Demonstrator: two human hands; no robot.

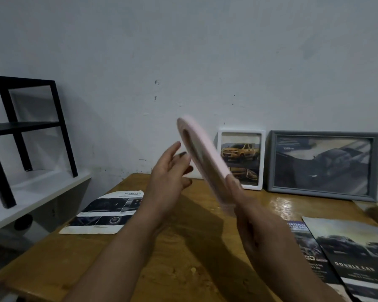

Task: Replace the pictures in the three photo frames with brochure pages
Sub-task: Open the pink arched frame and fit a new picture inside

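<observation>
Between both hands: pink frame point(202, 159), tilted edge-on above tabletop point(183, 247). Right hand point(252, 223) fingers clamped on lower end; left hand point(167, 182) fingers apart, near face. Advice: steady upper edge, turn slowly, stand beside white frame point(241, 159).

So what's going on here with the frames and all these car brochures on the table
A person is holding a pink photo frame in the air above the wooden table, seen nearly edge-on and blurred. The right hand grips its lower end, while the left hand is at its side with fingers straight. A white frame and a grey frame lean against the wall, both already showing truck pictures. A loose brochure page lies on the left, and more brochures on the right.
</observation>
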